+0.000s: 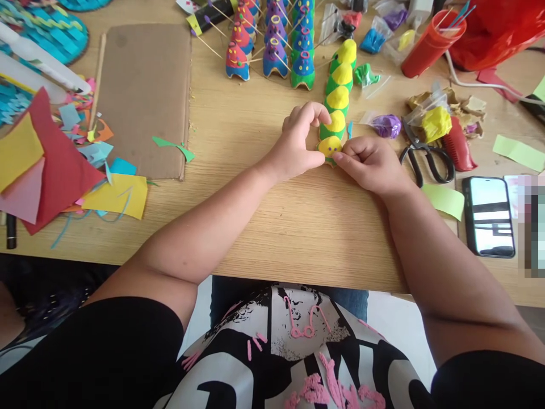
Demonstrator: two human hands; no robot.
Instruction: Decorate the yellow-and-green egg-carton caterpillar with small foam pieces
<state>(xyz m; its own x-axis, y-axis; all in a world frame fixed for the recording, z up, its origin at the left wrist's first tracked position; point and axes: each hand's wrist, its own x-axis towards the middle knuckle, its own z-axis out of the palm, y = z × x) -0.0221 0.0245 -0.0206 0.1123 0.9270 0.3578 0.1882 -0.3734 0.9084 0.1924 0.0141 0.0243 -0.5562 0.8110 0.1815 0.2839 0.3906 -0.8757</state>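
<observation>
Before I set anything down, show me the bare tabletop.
Bare wood shows between the cardboard and left hand, and nearer, between both forearms. Crowded: right of the yellow-green caterpillar, with bagged clay, scissors and phone; far left, under paper scraps.

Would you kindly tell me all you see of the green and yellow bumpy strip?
The strip is a row of five green humps with yellow, clay-like caps, two dark dots on the nearest. It lies on the wooden table, running away from the viewer, slightly rightward. The right hand seems to touch the nearest hump; whether the left hand does is unclear.
</observation>
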